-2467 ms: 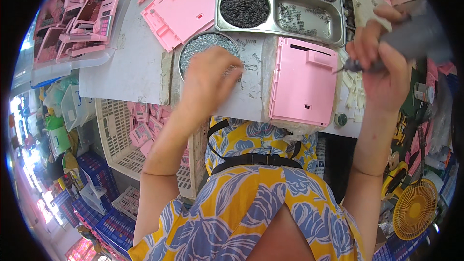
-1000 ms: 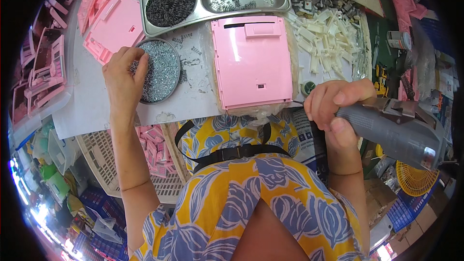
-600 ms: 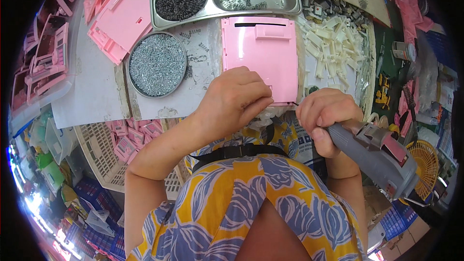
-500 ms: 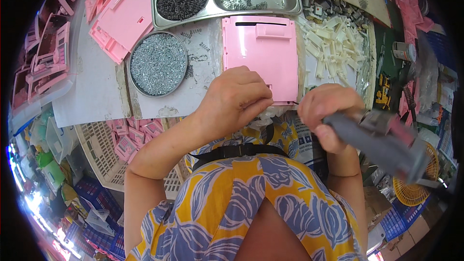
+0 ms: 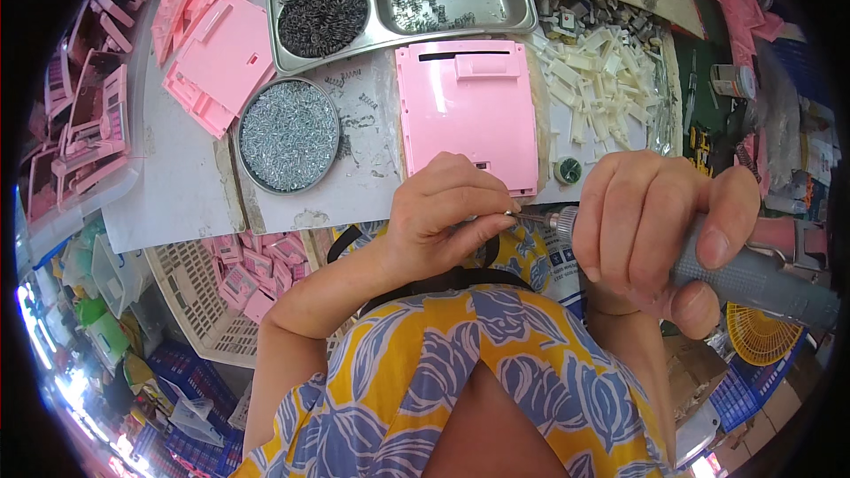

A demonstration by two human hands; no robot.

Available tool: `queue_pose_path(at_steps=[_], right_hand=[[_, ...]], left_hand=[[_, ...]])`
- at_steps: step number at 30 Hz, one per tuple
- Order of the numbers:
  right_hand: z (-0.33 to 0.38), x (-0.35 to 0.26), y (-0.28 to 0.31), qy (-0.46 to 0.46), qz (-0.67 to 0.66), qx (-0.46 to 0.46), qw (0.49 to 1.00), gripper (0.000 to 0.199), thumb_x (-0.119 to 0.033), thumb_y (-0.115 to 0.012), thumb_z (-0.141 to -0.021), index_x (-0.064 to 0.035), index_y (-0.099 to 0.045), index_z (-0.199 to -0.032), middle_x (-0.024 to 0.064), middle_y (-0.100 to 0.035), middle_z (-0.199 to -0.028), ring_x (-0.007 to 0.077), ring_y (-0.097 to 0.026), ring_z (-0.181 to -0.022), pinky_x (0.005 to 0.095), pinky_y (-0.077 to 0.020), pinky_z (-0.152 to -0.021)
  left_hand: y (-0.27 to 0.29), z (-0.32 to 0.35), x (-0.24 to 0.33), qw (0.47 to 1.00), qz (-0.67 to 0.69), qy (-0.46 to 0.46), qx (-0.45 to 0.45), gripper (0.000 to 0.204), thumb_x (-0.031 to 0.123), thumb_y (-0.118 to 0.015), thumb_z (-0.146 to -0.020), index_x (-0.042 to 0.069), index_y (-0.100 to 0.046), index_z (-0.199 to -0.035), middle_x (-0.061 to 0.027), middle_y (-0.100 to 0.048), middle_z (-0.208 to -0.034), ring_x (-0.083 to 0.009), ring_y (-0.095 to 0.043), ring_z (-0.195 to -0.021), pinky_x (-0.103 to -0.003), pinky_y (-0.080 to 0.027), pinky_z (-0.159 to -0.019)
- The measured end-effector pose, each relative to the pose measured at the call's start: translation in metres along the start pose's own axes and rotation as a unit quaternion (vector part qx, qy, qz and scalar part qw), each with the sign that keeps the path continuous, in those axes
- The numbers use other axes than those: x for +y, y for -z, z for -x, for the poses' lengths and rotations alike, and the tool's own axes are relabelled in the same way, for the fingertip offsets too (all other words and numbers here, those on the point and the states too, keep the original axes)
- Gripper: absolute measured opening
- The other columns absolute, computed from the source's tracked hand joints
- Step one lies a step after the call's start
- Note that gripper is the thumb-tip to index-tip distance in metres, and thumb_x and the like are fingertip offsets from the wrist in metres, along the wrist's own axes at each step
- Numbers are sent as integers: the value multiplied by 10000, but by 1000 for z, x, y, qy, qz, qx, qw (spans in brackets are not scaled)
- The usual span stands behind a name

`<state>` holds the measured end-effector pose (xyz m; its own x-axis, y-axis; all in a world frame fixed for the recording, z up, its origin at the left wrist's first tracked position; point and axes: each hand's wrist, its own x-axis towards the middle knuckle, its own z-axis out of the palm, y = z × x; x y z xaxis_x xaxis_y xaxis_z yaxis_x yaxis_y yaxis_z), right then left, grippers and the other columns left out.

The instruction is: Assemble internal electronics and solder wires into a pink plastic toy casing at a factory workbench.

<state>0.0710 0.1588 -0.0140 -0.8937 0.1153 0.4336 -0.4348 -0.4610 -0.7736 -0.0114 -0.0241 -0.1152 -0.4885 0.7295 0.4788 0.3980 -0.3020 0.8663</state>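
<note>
My right hand (image 5: pixel 660 226) is wrapped round a grey electric screwdriver (image 5: pixel 753 283), held nearly level with its bit pointing left. At the bit's tip, my left hand (image 5: pixel 443 212) pinches a small shiny screw (image 5: pixel 510 213) between thumb and forefinger. Both hands are just off the near edge of a pink plastic housing panel (image 5: pixel 469 115), which lies flat on the bench. The panel has a dark slot and a raised block near its far edge. Part of its near left corner is hidden behind my left hand.
Left of the panel stands a round dish of silver screws (image 5: pixel 289 134). A metal tray of dark springs (image 5: pixel 452 0) lies beyond it. White plastic parts (image 5: pixel 593 80) and a small green round piece (image 5: pixel 567 170) are on the right. Pink panels (image 5: pixel 221 62) are stacked left; a cream basket (image 5: pixel 190 301) sits below.
The screwdriver has swung from slanting down and right to nearly level, its bit now meeting my left fingertips. My left hand has shifted slightly right and nearer, off the panel's edge.
</note>
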Motion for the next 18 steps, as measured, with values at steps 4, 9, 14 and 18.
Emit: queue_pose_path(at_steps=[4, 9, 14, 18], right_hand=[[-1, 2, -4, 10, 0, 26, 1000, 292, -156, -740, -886, -166, -538, -1097, -24, -605, -620, 72, -549, -468, 216, -470, -432], [0, -5, -9, 21, -2, 51, 998, 292, -150, -742, -869, -154, -544, -1083, -23, -597, -611, 67, -540, -460, 213, -478, -443], [-2, -2, 1, 38, -84, 42, 995, 295, -143, -734, -867, -143, -546, -1094, -31, -590, -603, 59, -537, -461, 208, -498, -489], [1, -7, 3, 33, -50, 36, 998, 310, -165, -736, -872, -148, -539, -1111, -41, -583, -600, 56, -538, -464, 206, -491, -481]], left_hand=[[0, 0, -1, 995, -66, -66, 19, 194, 34, -781, -799, 17, -692, -969, -102, -691, -904, -236, -603, -757, -343, -468, -674], [-3, -7, -2, 990, -74, -122, 18, 244, 19, -783, -774, 11, -673, -992, -108, -667, -924, -237, -596, -757, -356, -469, -670], [-13, -7, -3, 974, -118, -185, 57, 290, 15, -790, -747, 3, -660, -1006, -107, -646, -916, -245, -590, -754, -384, -473, -667], [-26, -12, -5, 973, -108, -186, 82, 298, 19, -795, -727, 12, -660, -992, -102, -633, -893, -250, -587, -741, -395, -465, -659]])
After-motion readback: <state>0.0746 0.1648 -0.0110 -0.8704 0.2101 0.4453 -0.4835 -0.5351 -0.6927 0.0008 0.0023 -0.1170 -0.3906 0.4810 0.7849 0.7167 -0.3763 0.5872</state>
